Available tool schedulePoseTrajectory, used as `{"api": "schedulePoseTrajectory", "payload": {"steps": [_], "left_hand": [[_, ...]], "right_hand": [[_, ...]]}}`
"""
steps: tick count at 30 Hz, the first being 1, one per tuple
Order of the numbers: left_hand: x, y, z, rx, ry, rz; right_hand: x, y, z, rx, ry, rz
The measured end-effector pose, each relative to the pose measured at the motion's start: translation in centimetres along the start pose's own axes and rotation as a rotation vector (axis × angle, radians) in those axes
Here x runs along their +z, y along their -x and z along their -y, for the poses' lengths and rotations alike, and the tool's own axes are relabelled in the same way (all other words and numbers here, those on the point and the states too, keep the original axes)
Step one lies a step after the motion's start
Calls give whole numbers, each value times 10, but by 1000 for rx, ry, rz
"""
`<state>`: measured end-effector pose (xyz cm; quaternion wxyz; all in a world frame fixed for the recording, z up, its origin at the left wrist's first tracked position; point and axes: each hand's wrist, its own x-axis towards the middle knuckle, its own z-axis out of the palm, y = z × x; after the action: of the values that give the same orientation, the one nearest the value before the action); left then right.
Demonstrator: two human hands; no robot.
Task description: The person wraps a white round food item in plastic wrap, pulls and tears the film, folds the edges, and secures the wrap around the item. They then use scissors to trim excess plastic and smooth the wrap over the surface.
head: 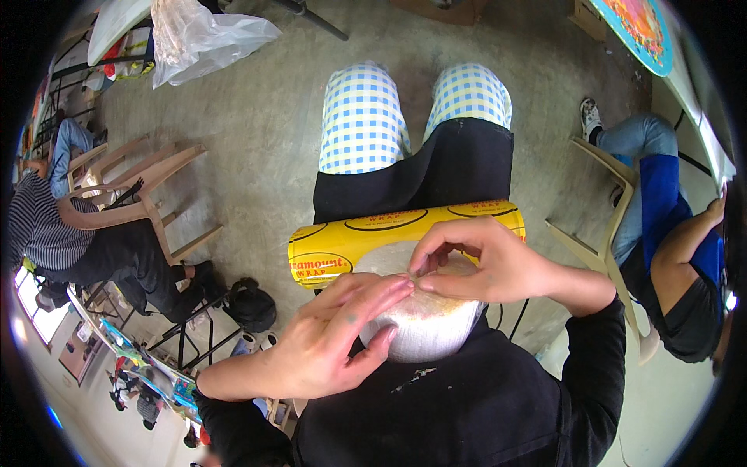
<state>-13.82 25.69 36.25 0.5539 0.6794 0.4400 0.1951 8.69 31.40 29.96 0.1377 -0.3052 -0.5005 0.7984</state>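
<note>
A rounded, whitish bundle (pixel 423 335) covered in clear plastic film rests in my lap against my black apron. Its upper face has a brownish-yellow tinge in places. My left hand (pixel 335 335) lies along its left side, fingertips reaching the top and the thumb apart from the fingers. There the bent thumb and fingers of my right hand (pixel 484 262) meet the left fingertips, pinching at the film. Behind the bundle, a yellow Paramount plastic wrap box or roll (pixel 327 254) lies across my thighs. Whatever sits under the film is hidden.
Beige plastic chairs (pixel 143 204) stand at left, where a person in a striped top (pixel 49 219) sits. Another person (pixel 665 222) sits at right beside a table (pixel 694 111). A clear plastic bag (pixel 204 44) hangs at upper left; a black backpack (pixel 250 305) is on the floor.
</note>
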Motion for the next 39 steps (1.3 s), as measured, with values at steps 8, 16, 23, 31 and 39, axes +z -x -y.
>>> {"api": "schedulePoseTrajectory", "payload": {"steps": [8,16,23,31,39], "left_hand": [[2,6,0,-89,86,-30],[-5,-6,7,-100,67,-15],[-2,-6,13,-62,74,-26],[1,-2,12,-84,115,-32],[0,-2,15,-45,63,23]], "right_hand": [[-8,3,19,-298,361,121],[-11,3,20,-253,317,138],[-11,4,17,-208,227,110],[-7,6,19,-218,331,76],[-6,4,20,-213,378,158]]}}
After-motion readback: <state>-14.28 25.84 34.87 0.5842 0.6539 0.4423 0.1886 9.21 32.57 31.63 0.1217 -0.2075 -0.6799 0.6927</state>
